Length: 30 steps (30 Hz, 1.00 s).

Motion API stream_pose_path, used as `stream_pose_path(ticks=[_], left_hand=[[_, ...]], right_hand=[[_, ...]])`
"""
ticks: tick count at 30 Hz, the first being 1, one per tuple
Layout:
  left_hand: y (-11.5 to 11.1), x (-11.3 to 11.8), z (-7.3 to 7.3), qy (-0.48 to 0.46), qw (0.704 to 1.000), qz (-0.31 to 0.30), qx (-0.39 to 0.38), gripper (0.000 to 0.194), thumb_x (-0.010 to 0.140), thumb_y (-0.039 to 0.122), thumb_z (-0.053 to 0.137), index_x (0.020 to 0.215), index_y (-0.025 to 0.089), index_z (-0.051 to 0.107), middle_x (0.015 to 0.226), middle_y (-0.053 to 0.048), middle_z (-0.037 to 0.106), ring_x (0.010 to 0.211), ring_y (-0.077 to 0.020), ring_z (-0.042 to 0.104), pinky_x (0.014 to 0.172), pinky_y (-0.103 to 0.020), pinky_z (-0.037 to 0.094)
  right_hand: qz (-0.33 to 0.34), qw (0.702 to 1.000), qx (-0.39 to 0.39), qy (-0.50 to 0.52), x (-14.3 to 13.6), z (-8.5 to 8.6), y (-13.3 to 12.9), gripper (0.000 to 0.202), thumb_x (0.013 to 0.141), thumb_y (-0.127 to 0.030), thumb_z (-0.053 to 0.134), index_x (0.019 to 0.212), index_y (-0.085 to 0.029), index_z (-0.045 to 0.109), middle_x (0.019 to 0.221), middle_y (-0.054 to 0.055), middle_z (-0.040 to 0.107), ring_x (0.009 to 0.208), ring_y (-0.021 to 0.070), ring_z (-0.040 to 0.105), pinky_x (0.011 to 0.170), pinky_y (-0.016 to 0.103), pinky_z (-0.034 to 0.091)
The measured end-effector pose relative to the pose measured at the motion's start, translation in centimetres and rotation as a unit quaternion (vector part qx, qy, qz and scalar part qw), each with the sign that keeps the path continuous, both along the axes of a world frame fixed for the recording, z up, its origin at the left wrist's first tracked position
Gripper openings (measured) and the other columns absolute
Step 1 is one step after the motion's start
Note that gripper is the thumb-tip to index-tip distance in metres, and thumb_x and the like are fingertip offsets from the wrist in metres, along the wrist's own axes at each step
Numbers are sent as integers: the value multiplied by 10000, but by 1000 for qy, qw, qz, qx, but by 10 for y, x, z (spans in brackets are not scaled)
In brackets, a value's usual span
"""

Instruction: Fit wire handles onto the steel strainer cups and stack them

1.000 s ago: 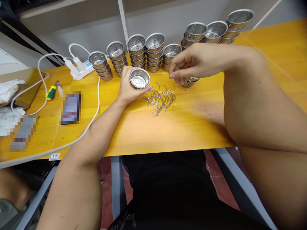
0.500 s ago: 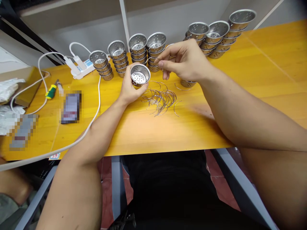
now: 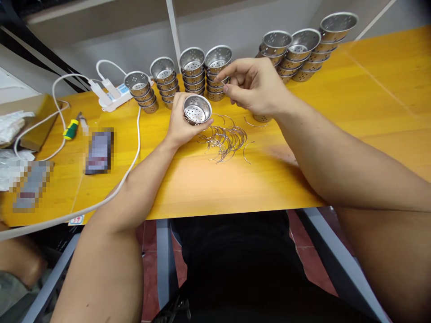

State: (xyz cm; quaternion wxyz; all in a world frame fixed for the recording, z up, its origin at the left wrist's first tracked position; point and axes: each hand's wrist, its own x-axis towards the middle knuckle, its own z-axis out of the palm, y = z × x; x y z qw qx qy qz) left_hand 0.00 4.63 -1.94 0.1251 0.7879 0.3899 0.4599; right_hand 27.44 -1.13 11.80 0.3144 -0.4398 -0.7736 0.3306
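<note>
My left hand (image 3: 178,123) is wrapped round a small perforated metal cup (image 3: 197,110), whose open mouth faces up and towards me. To the right and a little higher, my right hand (image 3: 257,87) pinches a thin curved wire (image 3: 224,81) between thumb and fingers. Only a short bit of this wire shows, apart from the cup. Below both hands lies a loose pile of curved wires (image 3: 230,140) on the yellow table (image 3: 202,188). Another perforated cup (image 3: 261,118) stands partly hidden beneath my right hand.
Several stacks of perforated cups (image 3: 191,67) line the back of the table, with taller stacks (image 3: 336,33) at the right. A power strip (image 3: 116,98), white cable (image 3: 138,134), screwdriver (image 3: 71,129) and blurred phone (image 3: 100,151) lie left. Another person's leg (image 3: 23,255) shows lower left.
My right hand has shifted slightly left and its fingers have turned the wire, so less of it shows. The cup in my left hand has dropped slightly.
</note>
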Motion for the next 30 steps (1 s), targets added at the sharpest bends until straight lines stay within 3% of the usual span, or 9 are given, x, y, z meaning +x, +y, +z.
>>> stream_pose_path(ticks=[5, 12, 17, 20, 25, 30], left_hand=[[1, 3, -2, -6, 1000, 3, -19, 1013, 814, 933, 879, 1555, 366, 487, 1530, -94, 698, 1542, -387, 701, 1373, -663, 554], [2, 5, -2, -11, 1000, -14, -9, 946, 923, 837, 820, 1639, 373, 412, 1672, -130, 619, 1607, -370, 670, 1425, -599, 534], [-3, 6, 0, 3, 1000, -2, -10, 868, 929, 809, 842, 1577, 363, 475, 1592, -120, 660, 1557, -364, 693, 1399, -621, 552], [-1, 5, -4, -21, 999, -32, 1, 878, 915, 868, 827, 1528, 346, 479, 1528, -109, 680, 1480, -340, 729, 1348, -587, 585], [18, 1, -20, -60, 995, -69, 33, 988, 832, 923, 877, 1506, 332, 461, 1450, -80, 678, 1394, -314, 752, 1295, -560, 596], [26, -2, -26, -59, 994, -81, 51, 1047, 845, 855, 916, 1620, 364, 411, 1548, -108, 635, 1453, -334, 713, 1315, -562, 578]], right_hand=[[-27, 999, -16, -31, -10, -13, 3, 681, 892, -944, 673, 1318, -416, 740, 697, 21, 643, 916, 302, 568, 831, 441, 415], [-58, 998, -25, -14, -14, -19, 0, 907, 879, -1082, 485, 1495, -434, 642, 669, 8, 671, 832, 313, 616, 772, 439, 424], [-7, 1000, 9, 21, -10, -23, 4, 909, 898, -1106, 378, 1478, -453, 631, 729, 2, 736, 797, 301, 629, 751, 437, 432], [7, 998, 35, 48, -10, -30, 13, 796, 949, -1046, 469, 1363, -399, 675, 885, 39, 817, 867, 283, 657, 774, 439, 451], [-40, 983, 91, 156, -15, -46, 27, 555, 905, -937, 743, 994, -390, 724, 1020, 61, 838, 911, 300, 714, 783, 499, 558], [-106, 973, 179, 100, -13, -50, 32, 399, 912, -803, 848, 857, -411, 801, 998, 92, 800, 1010, 359, 679, 819, 561, 598]])
